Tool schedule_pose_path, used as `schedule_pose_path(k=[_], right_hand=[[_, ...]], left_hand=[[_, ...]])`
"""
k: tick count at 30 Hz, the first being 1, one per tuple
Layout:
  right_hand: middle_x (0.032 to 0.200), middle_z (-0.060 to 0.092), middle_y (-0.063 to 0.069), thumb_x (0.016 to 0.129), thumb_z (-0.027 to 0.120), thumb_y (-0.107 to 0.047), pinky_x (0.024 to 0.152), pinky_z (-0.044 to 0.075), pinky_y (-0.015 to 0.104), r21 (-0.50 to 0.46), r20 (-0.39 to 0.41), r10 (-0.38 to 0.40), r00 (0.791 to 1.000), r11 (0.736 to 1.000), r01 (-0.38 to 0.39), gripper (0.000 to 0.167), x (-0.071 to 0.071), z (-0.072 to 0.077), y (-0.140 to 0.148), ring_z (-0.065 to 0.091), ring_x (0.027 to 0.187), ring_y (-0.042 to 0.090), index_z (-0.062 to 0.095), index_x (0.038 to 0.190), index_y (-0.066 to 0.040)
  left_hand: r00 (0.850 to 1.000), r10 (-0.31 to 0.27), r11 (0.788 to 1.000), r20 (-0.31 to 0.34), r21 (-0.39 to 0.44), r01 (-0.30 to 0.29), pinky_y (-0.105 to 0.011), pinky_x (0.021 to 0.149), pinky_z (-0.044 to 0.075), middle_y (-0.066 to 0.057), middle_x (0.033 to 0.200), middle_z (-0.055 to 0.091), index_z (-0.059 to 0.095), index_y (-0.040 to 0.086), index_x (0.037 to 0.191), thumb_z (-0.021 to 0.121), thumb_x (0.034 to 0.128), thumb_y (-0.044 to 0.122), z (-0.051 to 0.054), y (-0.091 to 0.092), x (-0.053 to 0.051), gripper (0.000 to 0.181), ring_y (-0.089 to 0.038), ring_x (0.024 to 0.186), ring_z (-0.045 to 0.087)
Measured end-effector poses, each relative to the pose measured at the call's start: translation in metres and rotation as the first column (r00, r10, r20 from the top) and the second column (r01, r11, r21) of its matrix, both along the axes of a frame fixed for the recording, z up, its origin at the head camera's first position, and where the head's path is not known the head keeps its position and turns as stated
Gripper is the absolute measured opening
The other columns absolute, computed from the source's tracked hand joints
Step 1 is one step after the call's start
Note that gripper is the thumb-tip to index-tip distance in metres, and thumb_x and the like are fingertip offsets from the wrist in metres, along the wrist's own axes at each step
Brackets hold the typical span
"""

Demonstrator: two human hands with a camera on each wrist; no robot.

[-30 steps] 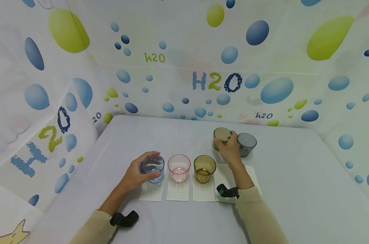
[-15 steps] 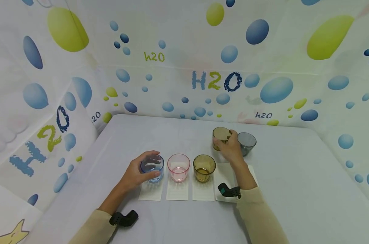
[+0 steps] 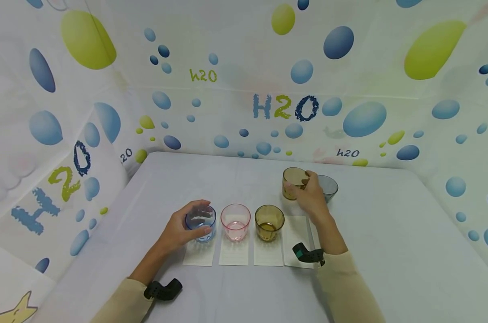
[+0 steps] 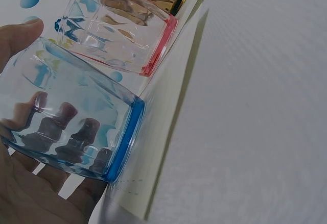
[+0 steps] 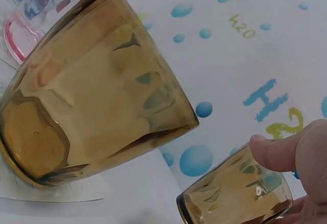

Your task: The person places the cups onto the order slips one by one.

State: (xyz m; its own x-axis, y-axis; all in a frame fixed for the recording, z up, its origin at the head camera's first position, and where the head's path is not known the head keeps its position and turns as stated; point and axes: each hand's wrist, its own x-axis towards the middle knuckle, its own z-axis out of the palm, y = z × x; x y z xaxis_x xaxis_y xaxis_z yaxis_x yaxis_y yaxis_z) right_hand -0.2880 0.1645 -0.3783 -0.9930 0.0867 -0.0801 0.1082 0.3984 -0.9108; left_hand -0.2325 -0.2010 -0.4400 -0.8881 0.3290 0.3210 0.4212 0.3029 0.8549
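My left hand [image 3: 180, 229] curls round a clear blue glass [image 3: 201, 224], which stands on a pale paper strip. In the left wrist view, the thumb lies on one side of the blue glass [image 4: 71, 112] and the fingers show through it. At the back, my right hand [image 3: 311, 197] grips a light brown glass [image 3: 293, 183] between thumb and fingers. I cannot tell whether that glass touches the table. Just beside this hand stands a grey glass [image 3: 328, 187], partly hidden by it. A pink glass [image 3: 236, 224] and an amber glass [image 3: 270, 224] stand between the hands.
Paper strips lie in a row under the blue, pink and amber glasses. Another paper strip [image 3: 296, 231] lies right of the amber glass, partly under my right forearm. A printed backdrop [image 3: 236, 116] rises behind the table [image 3: 244, 296].
My right hand and forearm have shifted a little to the right, and the light brown glass with them. More of the grey glass is covered now. The left hand stays on the blue glass.
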Motion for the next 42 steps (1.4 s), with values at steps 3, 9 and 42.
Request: schedule_pose_path(k=[3,9,42], right_hand=[[0.152,0.037,0.023,0.097,0.068,-0.037,0.110,0.040,0.052,-0.010,-0.004,0.001,1.000,1.000,-0.001,0.090,0.004,0.002,0.001,0.043,0.133,0.037,0.012,0.160,-0.005],[0.150,0.038,0.023,0.097,0.069,-0.036,0.110,0.040,0.052,-0.026,-0.011,0.009,1.000,1.000,-0.010,0.090,0.013,0.006,0.002,0.044,0.131,0.036,0.013,0.160,-0.004],[0.141,0.046,0.020,0.094,0.074,-0.024,0.097,0.048,0.024,-0.197,-0.061,0.115,0.992,0.972,-0.125,0.082,0.043,0.013,0.029,0.049,0.128,0.028,0.024,0.156,-0.004]], left_hand=[[1.000,-0.004,1.000,0.001,-0.002,0.004,-0.057,0.097,0.052,-0.014,0.130,0.064,0.052,0.010,0.143,0.076,0.0863,0.014,-0.001,0.000,0.000,0.061,-0.036,0.117,0.063],[1.000,0.007,1.000,0.004,-0.004,-0.007,-0.059,0.098,0.052,-0.014,0.131,0.064,0.053,0.010,0.142,0.077,0.0860,0.015,0.000,0.000,0.000,0.061,-0.036,0.117,0.063],[1.000,-0.013,1.000,0.021,0.016,0.012,-0.035,0.097,0.054,-0.011,0.130,0.064,0.052,0.013,0.143,0.077,0.0858,0.016,0.001,0.000,0.001,0.062,-0.032,0.116,0.064]])
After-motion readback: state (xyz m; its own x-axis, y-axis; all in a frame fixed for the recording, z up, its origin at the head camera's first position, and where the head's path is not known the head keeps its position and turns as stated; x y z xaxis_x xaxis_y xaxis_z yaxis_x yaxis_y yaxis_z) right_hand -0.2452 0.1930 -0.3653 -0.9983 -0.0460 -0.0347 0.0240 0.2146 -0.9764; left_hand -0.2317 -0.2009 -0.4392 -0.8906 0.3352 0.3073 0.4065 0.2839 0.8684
